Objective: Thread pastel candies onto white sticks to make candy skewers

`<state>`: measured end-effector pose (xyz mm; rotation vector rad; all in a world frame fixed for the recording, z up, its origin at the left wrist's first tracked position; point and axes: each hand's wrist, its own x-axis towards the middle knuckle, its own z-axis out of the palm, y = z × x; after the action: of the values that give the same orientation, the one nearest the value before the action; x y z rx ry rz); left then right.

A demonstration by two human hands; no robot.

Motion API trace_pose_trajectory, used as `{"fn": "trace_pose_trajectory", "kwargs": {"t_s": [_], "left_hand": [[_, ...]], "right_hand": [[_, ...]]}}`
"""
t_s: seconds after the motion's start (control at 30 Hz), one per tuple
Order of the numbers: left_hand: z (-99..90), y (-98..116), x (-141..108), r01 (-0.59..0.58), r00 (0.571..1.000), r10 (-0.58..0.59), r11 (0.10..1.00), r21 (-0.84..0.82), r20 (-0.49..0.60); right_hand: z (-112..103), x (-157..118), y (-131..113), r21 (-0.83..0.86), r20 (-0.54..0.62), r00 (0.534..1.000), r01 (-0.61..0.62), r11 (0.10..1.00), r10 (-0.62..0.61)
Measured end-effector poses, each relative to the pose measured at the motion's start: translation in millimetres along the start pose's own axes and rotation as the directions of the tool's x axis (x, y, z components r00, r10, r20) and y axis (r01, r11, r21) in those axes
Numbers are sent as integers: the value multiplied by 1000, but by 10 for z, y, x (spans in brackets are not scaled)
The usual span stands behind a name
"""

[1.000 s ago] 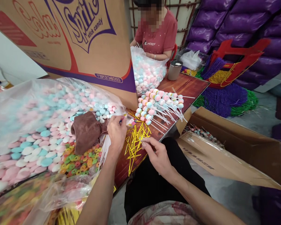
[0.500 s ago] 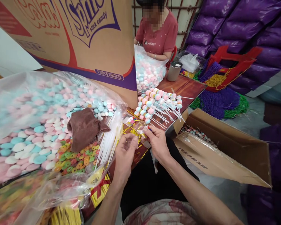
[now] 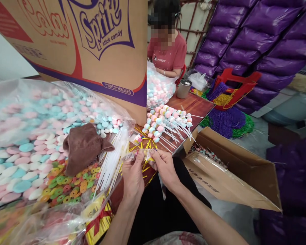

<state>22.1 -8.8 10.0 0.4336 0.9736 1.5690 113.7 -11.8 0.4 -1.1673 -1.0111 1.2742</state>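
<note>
Between my two hands a small clear plastic bag (image 3: 146, 155) is stretched out at the table's front edge. My left hand (image 3: 134, 175) pinches its left end between thumb and fingers, and my right hand (image 3: 165, 166) pinches the right end. Whatever the bag contains is too small to make out. Loose yellow twist ties (image 3: 150, 144) lie just beyond my fingers. Behind them sits a pile of marshmallow skewers (image 3: 159, 119), their white sticks pointing right. White sticks (image 3: 111, 160) lie left of my left hand, near coloured gummy rings (image 3: 63, 187) and a brown cloth (image 3: 80, 148).
A big bag of pastel marshmallows (image 3: 25, 163) covers the left side. Behind it stands a tall carton (image 3: 91, 64). On the right, an open cardboard box (image 3: 234, 183) holds wrapped sticks. A co-worker (image 3: 168, 54) sits across the table by a grey cup (image 3: 184, 89).
My hands have come together on the plastic bag, which is now stretched between them. The left hand was loosely curled beside it. The view has shifted slightly.
</note>
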Motion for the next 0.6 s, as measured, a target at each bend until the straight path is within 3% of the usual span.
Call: {"fn": "trace_pose_trajectory", "kwargs": {"t_s": [0.13,0.23,0.33,0.43,0.5,0.53,0.6], "left_hand": [[22,38,-31,-5,1000,4,1000,-26,-25],[-1,120,1,18,998,-21,997,-69,-51],[-40,181,70,-13,996,6,996,-85,-91],[-82,203,129,-27,989,9,992,-126,-147],[-112,204,151,-21,987,-5,987,-161,-163],[-127,203,156,-12,987,-16,984,-177,-161],[-151,198,162,12,987,-44,980,-199,-156]], "right_hand": [[4,7,-4,-4,1,999,-51,999,51],[-56,39,-72,-122,72,995,-62,991,71],[-126,111,-221,-433,145,986,140,890,-85],[-196,284,-416,-766,117,905,344,543,-409],[-250,460,-520,-929,90,825,271,250,-558],[-279,556,-554,-972,87,814,196,130,-575],[-333,732,-583,-994,105,851,98,-42,-515]]}}
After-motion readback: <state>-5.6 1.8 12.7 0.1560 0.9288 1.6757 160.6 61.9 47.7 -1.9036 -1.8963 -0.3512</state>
